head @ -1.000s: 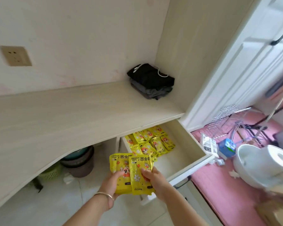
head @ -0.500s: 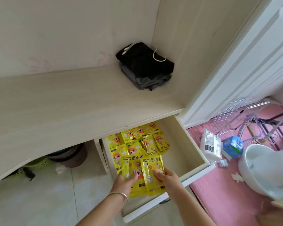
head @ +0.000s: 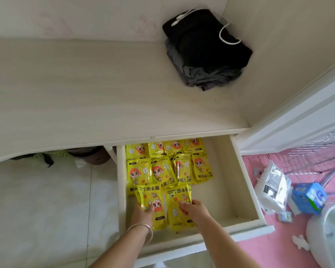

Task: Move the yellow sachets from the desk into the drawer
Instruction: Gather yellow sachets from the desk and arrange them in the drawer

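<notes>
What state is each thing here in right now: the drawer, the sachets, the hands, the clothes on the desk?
Drawer: pulled open, right part bare.
Yellow sachets: lying flat in rows inside the drawer.
Two front sachets: side by side on the drawer floor, under the hands.
Left hand: fingers on the left front sachet.
Right hand: fingers on the right front sachet.
Dark clothes: folded, stacked on the desk.
</notes>
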